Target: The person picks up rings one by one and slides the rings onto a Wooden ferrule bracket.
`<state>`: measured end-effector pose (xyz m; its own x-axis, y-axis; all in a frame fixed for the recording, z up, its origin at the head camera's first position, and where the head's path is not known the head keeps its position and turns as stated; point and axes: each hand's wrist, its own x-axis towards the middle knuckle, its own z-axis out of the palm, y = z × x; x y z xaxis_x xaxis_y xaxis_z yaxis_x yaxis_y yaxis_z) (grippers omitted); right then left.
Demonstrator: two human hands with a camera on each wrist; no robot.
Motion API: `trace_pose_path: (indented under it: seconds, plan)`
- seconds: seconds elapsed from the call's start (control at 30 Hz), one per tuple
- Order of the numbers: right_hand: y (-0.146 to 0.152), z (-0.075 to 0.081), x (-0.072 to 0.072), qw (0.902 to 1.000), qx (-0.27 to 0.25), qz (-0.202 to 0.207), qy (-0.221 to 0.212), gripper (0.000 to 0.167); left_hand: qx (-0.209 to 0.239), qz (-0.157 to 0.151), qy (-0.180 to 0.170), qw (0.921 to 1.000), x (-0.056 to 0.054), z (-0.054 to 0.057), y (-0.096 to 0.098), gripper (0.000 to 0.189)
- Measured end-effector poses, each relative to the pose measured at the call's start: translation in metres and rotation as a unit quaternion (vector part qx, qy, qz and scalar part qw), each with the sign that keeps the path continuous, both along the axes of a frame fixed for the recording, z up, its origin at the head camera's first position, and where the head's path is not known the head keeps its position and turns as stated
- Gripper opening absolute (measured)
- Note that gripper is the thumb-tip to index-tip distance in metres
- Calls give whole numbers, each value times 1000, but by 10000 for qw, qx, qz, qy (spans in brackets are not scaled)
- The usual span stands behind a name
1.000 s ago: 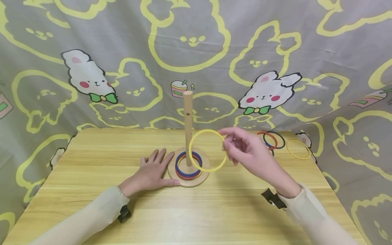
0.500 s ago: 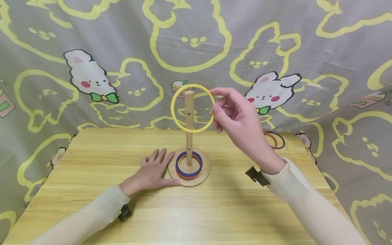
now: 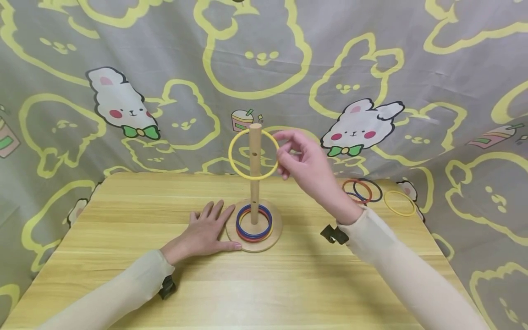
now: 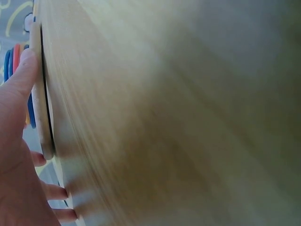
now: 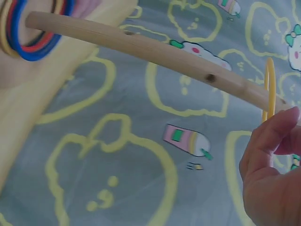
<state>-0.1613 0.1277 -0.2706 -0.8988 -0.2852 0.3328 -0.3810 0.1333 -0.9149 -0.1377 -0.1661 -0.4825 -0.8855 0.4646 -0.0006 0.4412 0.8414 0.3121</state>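
Observation:
A wooden peg (image 3: pixel 254 192) stands upright on a round wooden base (image 3: pixel 277 229). Near the peg's top, my right hand (image 3: pixel 307 160) pinches a yellow ring (image 3: pixel 252 178) by its right side, between thumb and fingers. That ring encircles the peg, as the right wrist view also shows. Around the foot of the peg lie several stacked rings, a blue ring (image 3: pixel 253 236) uppermost with red and yellow below. My left hand (image 3: pixel 206 233) rests with spread fingers at the base's left side. Its thumb (image 4: pixel 26 70) lies on the base's edge.
Loose rings lie at the table's back right: a red ring (image 3: pixel 370 193) overlapping dark blue ones, and a yellow ring (image 3: pixel 406 214) apart to their right. A patterned curtain (image 3: pixel 177 55) hangs directly behind the wooden table (image 3: pixel 264 288).
The right hand has raised the yellow ring from beside the peg, moved it left to the peg's top and lowered it slightly around the peg. The left hand stays put.

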Motion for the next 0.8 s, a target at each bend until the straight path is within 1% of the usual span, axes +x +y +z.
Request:
trace_pose_path:
  seconds: [0.13, 0.23, 0.3, 0.43, 0.53, 0.67, 0.8]
  plan:
    - [-1, -19, -4, 9991, 266, -33, -328, 38, 43, -8, -29, 10000, -1, -1, 0, 124]
    - [-3, -34, -6, 9975, 488, -10, -507, 39, 41, -22, -26, 10000, 1, 2, 1, 123]
    - [-3, -44, -6, 9961, 642, 2, -612, 40, -8, -24, -62, 10000, 2, 6, 2, 122]
    - [-3, -66, -7, 9921, 896, 39, -882, 42, -124, -36, -130, 9998, 7, 21, 6, 118]
    - [-3, -83, -7, 9882, 1097, 118, -1062, 42, -184, -21, -183, 9997, 8, 29, 8, 116]
    - [-3, -103, -7, 9832, 1331, 201, -1232, 38, -270, 28, -228, 9994, 9, 30, 8, 115]
    - [-4, -120, -4, 9779, 1579, 180, -1357, 37, -258, 40, -219, 9994, 9, 30, 8, 115]
